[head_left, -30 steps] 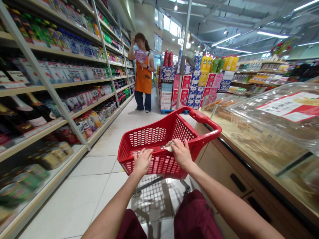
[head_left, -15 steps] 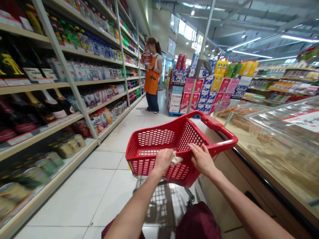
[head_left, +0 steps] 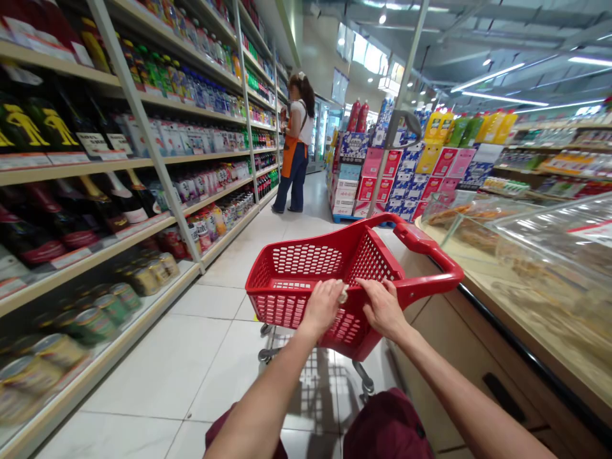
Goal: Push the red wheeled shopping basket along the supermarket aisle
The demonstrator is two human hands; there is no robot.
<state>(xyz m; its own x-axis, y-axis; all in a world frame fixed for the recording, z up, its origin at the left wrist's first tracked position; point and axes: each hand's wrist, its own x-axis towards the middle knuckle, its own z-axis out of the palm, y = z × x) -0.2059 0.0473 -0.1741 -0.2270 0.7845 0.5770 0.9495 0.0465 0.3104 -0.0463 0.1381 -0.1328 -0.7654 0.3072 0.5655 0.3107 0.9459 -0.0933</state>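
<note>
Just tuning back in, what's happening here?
A person's left hand is on the near side of a red shopping cart, with a pale crumpled wad at its fingers. The right hand is beside it, fingers at the rim. Farther off, someone in an orange apron stands by drink shelves.

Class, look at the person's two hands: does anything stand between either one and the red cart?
Nothing visible blocks the right hand, which appears to touch the cart at its near rim. At that rim, a pale cloth pokes out from the left hand; how much lies between hand and cart is hidden.
</note>
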